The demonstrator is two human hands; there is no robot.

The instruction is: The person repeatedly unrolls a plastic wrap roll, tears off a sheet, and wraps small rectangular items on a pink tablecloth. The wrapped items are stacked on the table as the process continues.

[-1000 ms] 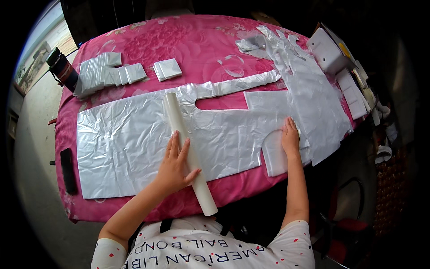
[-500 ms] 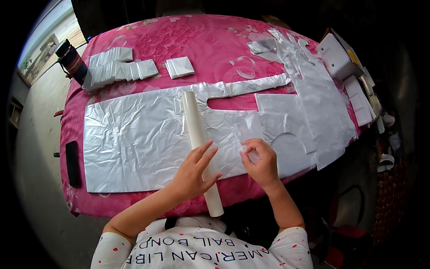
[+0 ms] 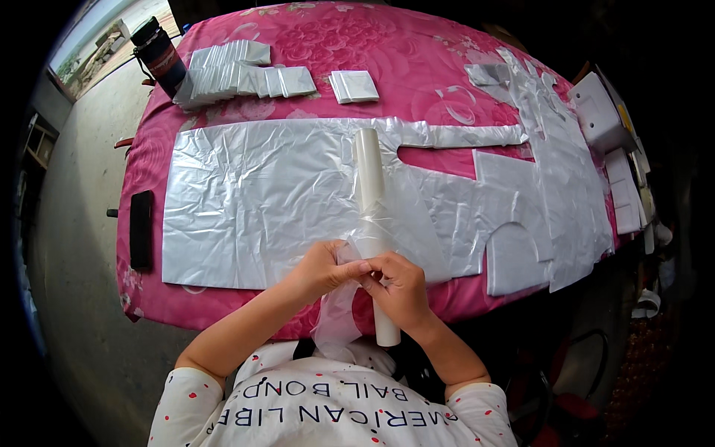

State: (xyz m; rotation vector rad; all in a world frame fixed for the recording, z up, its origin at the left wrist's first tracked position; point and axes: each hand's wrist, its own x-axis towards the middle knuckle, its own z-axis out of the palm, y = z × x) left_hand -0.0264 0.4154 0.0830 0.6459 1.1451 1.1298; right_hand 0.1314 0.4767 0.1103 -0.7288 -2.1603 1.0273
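Observation:
My left hand (image 3: 328, 268) and my right hand (image 3: 400, 289) meet over the lower part of a pale roll (image 3: 369, 171). Both pinch a thin, clear plastic bag (image 3: 335, 320), fingertips nearly touching. Part of the film hangs below my left hand toward my shirt, and part spreads over the roll and to its right. The roll lies lengthwise away from me across a flat, crinkled white plastic sheet (image 3: 246, 208), its near end sticking out past the sheet's edge. My hands and the film hide the roll's middle.
Folded white packets (image 3: 246, 80) lie in rows at the far left beside a dark bottle (image 3: 158, 56); a small stack (image 3: 354, 86) sits apart. A black bar (image 3: 141, 231) lies at the left edge. More white plastic (image 3: 573, 194) and white boxes (image 3: 596, 104) occupy the right.
My left hand came off the roll and closed on the film beside my right hand. The clear film is now spread out over the roll. The view has shifted, so the table appears displaced.

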